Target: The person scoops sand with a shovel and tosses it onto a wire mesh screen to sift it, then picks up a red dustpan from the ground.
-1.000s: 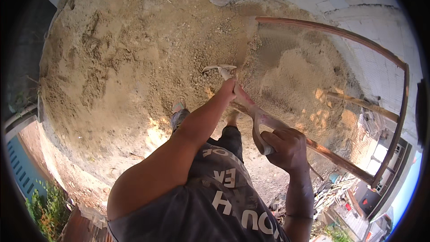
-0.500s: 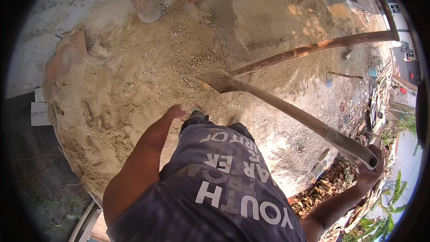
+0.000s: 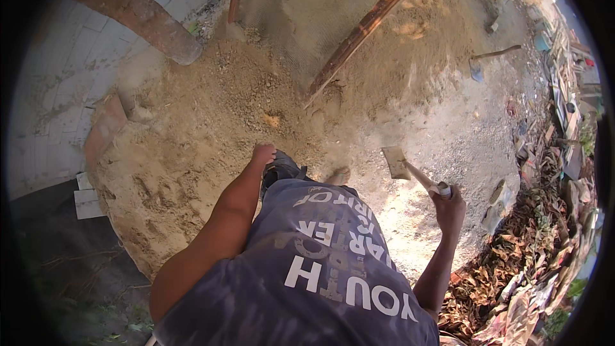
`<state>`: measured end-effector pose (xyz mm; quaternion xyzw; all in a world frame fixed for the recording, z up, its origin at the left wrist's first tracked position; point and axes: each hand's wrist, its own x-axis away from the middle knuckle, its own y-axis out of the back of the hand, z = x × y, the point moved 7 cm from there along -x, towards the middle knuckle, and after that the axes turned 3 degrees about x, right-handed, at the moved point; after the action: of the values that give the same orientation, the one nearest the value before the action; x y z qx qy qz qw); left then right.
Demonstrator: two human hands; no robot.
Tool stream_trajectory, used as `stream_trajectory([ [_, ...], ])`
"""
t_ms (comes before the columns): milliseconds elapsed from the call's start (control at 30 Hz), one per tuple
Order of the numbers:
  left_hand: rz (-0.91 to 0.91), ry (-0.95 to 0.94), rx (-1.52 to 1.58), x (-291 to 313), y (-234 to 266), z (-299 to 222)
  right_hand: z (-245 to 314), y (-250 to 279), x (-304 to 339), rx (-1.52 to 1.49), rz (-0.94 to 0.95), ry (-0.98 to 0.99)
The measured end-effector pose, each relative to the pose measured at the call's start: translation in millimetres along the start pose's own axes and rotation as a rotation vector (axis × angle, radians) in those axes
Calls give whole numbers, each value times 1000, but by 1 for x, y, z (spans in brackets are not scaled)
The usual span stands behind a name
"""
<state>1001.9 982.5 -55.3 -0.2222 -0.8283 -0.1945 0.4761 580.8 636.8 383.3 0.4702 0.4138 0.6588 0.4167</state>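
At the right, my right hand (image 3: pixel 450 208) is closed round the handle end of a shovel (image 3: pixel 395 163). The shovel points away and down, and its flat metal blade is over or on the pale, sandy ground to the right of my feet; I cannot tell if it touches. My left hand (image 3: pixel 264 153) hangs by my dark trousers (image 3: pixel 282 168), its fingers curled with nothing visible in them. Beyond my feet lies a mound of sand and gravel (image 3: pixel 237 83). A mesh screen (image 3: pixel 301 19) with a reddish-brown frame (image 3: pixel 378 13) rises from it.
A thick post (image 3: pixel 150 29) stands at the far left, before a grey block wall (image 3: pixel 57 83). Dry leaves (image 3: pixel 487 275) and scrap are heaped along the right. A small tool with a wooden handle (image 3: pixel 500 53) lies at the far right.
The shovel has swung from the screen's foot to the right, its blade now beside my feet. My right hand has come inward and farther forward. The whole view has turned.
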Motion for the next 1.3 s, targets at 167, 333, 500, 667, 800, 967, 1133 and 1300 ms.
stream_trajectory([
  [167, 467, -580, -796, 178, -275, -114, -119, -71, 1, -163, 66, -270],
  [333, 541, -786, -1049, 213, -369, -134, -202, -44, -28, -197, -91, -439],
  [500, 498, -355, -953, 23, -288, -117, -228, -17, -84, -227, -134, -411],
  [667, 427, -84, -1604, -51, -268, -122, -287, 23, -113, -146, -225, -557],
  [800, 515, -200, -1881, -76, -353, -172, -327, 46, -149, -114, -192, -691],
  [967, 528, -295, -1474, -118, -579, -287, -351, 76, -222, -122, -249, -723],
  [1133, 690, -660, -1221, -54, -855, -410, -385, 77, -296, -200, -160, -801],
  [1300, 751, -790, -1091, 94, -1049, -443, -445, 122, -386, -185, 40, -817],
])
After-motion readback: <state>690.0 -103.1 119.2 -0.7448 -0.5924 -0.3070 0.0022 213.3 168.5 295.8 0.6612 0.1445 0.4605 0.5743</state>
